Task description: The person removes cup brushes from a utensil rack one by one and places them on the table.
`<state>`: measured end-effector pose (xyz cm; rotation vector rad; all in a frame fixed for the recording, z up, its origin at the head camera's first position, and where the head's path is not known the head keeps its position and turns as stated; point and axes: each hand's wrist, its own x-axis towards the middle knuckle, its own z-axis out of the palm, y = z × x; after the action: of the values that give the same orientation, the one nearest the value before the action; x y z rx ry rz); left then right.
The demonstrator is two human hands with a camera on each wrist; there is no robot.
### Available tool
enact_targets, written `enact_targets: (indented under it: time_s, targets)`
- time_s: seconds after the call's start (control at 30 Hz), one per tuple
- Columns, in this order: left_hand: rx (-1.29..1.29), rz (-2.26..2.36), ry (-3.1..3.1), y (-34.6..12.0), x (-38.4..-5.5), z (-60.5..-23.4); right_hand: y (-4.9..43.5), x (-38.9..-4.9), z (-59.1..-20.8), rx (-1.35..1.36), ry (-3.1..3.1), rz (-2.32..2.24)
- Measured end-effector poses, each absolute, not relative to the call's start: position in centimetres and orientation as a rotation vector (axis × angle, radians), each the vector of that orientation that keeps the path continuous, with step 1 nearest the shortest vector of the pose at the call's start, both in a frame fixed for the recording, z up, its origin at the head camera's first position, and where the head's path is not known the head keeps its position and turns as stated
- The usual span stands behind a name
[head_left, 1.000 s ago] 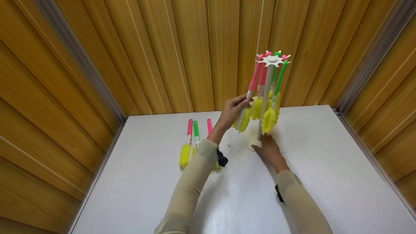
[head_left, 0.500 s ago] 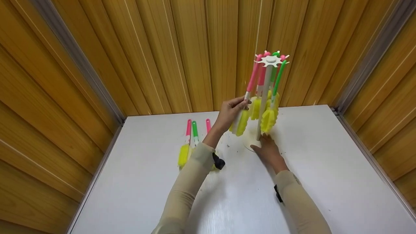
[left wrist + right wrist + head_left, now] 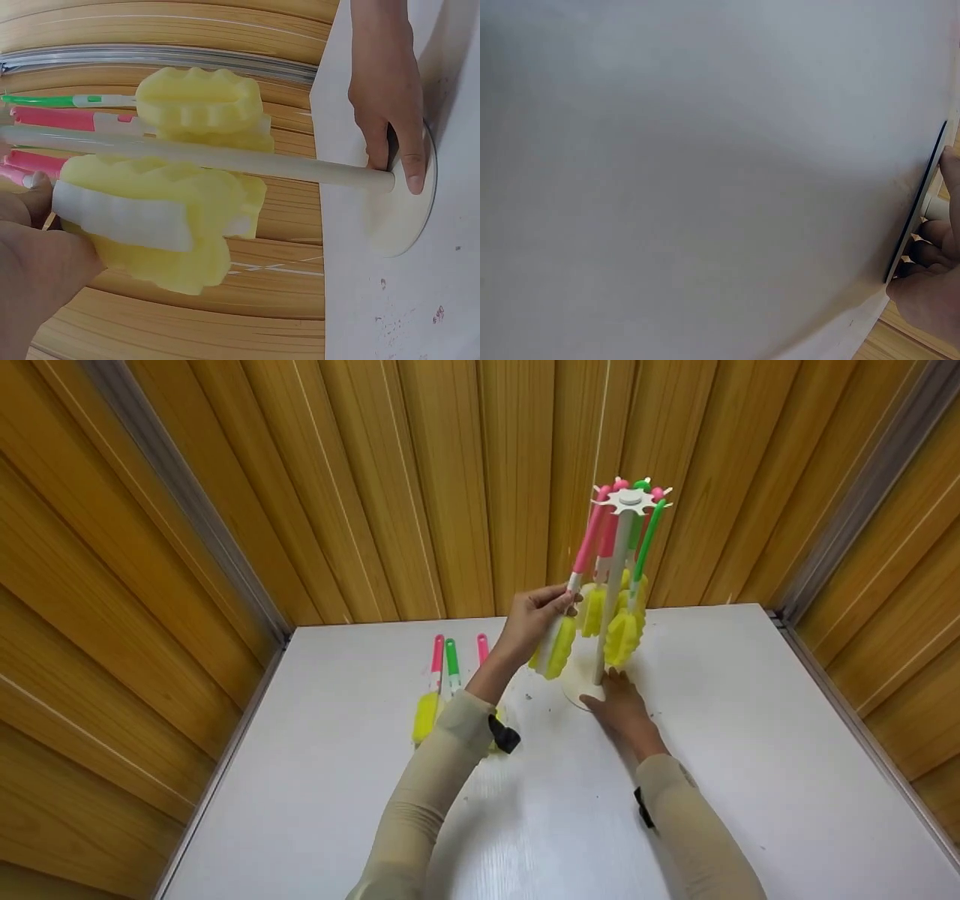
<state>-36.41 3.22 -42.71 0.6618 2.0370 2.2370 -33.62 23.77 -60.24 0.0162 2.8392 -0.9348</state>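
Observation:
A white stand has a pole (image 3: pixel 613 600), a notched top disc (image 3: pixel 630 501) and a round base (image 3: pixel 401 232). My left hand (image 3: pixel 527 624) pinches a pink-handled sponge bottle brush (image 3: pixel 587 547) low on its white neck. That brush slants, its handle top at the disc's left edge and its yellow sponge head below my fingers. More brushes hang around the disc, among them a green one (image 3: pixel 649 540) at the right. My right hand (image 3: pixel 624 709) presses on the base, with thumb and fingers spread about the pole's foot.
Left of the stand, a pink-handled brush (image 3: pixel 426 716), a green-handled brush (image 3: pixel 452 660) and another pink-handled brush (image 3: pixel 483 646) lie on the white table (image 3: pixel 315 780). My left forearm partly covers them. Wood-look panels (image 3: pixel 435 495) enclose the back and sides.
My left hand has shifted slightly down and left with the pink brush, whose sponge head sits a bit lower. My right hand stays on the base.

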Motion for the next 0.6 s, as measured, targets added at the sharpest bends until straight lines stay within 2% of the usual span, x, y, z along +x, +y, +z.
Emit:
enact_targets:
  time_s: [0.6]
  targets:
    - [0.646, 2.315, 2.079, 2.4, -36.65, -41.81, 23.84, -33.68, -60.38, -0.009, 2.861, -0.932]
